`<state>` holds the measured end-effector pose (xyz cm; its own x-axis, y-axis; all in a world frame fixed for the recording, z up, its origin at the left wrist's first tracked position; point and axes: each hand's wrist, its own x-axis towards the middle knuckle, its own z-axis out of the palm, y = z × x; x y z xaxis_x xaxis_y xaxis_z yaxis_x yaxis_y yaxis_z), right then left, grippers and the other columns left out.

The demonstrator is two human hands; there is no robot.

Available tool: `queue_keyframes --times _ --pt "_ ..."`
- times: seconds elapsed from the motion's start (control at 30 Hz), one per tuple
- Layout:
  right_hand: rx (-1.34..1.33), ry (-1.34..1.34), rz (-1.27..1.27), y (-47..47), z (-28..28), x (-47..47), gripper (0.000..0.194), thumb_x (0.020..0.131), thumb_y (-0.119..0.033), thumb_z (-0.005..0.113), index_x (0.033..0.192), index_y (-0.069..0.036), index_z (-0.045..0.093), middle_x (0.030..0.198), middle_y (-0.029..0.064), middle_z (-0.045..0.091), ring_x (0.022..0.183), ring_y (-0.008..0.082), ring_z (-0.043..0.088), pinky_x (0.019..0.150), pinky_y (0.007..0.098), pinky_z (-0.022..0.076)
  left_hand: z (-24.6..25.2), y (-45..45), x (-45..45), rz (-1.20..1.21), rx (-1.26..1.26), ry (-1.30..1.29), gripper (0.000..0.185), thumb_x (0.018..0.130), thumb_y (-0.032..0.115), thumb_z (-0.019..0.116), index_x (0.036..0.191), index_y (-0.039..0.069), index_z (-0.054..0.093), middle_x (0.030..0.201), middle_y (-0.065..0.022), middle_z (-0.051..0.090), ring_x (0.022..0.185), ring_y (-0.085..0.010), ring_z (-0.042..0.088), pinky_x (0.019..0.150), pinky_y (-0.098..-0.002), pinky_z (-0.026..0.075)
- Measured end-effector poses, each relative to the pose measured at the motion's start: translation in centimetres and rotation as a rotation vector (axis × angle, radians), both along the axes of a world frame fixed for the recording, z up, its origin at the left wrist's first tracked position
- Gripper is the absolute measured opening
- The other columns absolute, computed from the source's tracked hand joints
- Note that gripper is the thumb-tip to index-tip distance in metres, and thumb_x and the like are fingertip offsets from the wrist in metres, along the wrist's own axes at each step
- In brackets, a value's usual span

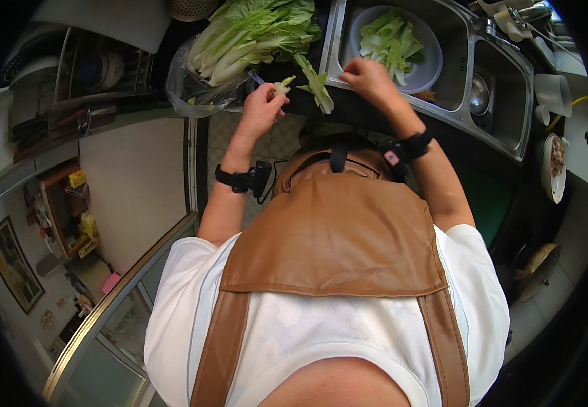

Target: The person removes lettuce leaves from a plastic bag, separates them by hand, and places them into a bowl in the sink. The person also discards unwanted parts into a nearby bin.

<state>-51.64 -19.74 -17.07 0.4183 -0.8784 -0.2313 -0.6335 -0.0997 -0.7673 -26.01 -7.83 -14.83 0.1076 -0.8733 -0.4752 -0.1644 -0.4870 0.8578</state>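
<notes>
My left hand (pixel 263 109) grips a small pale lettuce core (pixel 282 86) with a yellow-green shoot, above the counter's front edge. Just behind it, a large heap of long-leaf lettuce (pixel 258 40) rests partly on a clear plastic bag (pixel 184 84). A single lettuce leaf (pixel 317 86) lies on the dark counter between my hands. My right hand (pixel 370 81) hovers by the near left rim of the sink with its fingers curled together, and nothing shows in them. Past it, torn lettuce leaves (pixel 390 43) sit in a translucent plastic basin (pixel 429 66) inside the larger sink bowl.
The double steel sink (pixel 451 94) has a smaller bowl at right holding a round metal object (pixel 478 94). A faucet (pixel 492 28) stands behind. Farther right are a plastic cup (pixel 553 94) and a plate of food (pixel 556 168). A dish rack (pixel 106 68) is at left.
</notes>
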Motion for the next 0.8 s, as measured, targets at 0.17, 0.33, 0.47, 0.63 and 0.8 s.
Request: queue_keyframes --times 0.17,0.33,0.47,0.63,0.8 --pt "0.149 0.073 0.186 0.9 -1.5 3.0 0.028 0.077 -0.026 0.070 0.086 -0.001 0.067 0.072 0.0139 0.067 0.069 0.0281 0.066 0.063 0.0384 0.0510 -3.4 0.6 -0.6 -0.046 -0.083 -0.173 0.028 0.086 0.020 0.067 0.103 -0.002 0.063 0.080 -0.0063 0.068 0.068 -0.0139 0.063 0.062 -0.0287 0.050" --pt "0.717 -0.229 0.160 0.0 1.1 -0.8 0.014 0.079 -0.015 0.066 0.085 -0.003 0.061 0.067 0.0029 0.062 0.056 0.0102 0.057 0.051 0.0233 0.0439 -3.9 -0.1 -1.6 -0.043 -0.113 -0.362 0.029 0.085 0.021 0.066 0.104 -0.002 0.062 0.087 -0.0161 0.069 0.079 -0.0291 0.067 0.072 -0.0372 0.052" --pt "0.879 -0.503 0.149 0.6 2.9 -4.4 0.016 0.081 -0.006 0.065 0.096 -0.004 0.060 0.081 0.0053 0.067 0.058 0.0056 0.055 0.049 0.0186 0.0389 -5.1 -1.0 -2.1 -0.092 -0.210 -0.522 0.026 0.088 0.021 0.063 0.104 0.001 0.061 0.095 -0.0208 0.067 0.089 -0.0391 0.064 0.077 -0.0452 0.051" --pt "0.858 -0.703 0.028 1.3 3.7 -6.8 0.022 0.087 -0.006 0.063 0.109 -0.004 0.059 0.096 0.0112 0.071 0.059 0.0046 0.053 0.050 0.0167 0.0388 -5.7 -2.3 -2.6 -0.121 -0.336 -0.658 0.029 0.087 0.021 0.067 0.109 0.004 0.060 0.088 -0.0175 0.068 0.080 -0.0349 0.066 0.071 -0.0413 0.052" --pt "0.871 -0.982 -0.088 0.7 2.4 -8.6 0.021 0.093 -0.013 0.062 0.112 -0.004 0.059 0.099 0.0110 0.070 0.058 0.0054 0.050 0.052 0.0169 0.0404 -2.6 -3.2 -3.5 -0.193 -0.145 -0.933 0.038 0.089 0.034 0.065 0.109 0.004 0.055 0.084 -0.0214 0.068 0.081 -0.0418 0.065 0.068 -0.0498 0.050"
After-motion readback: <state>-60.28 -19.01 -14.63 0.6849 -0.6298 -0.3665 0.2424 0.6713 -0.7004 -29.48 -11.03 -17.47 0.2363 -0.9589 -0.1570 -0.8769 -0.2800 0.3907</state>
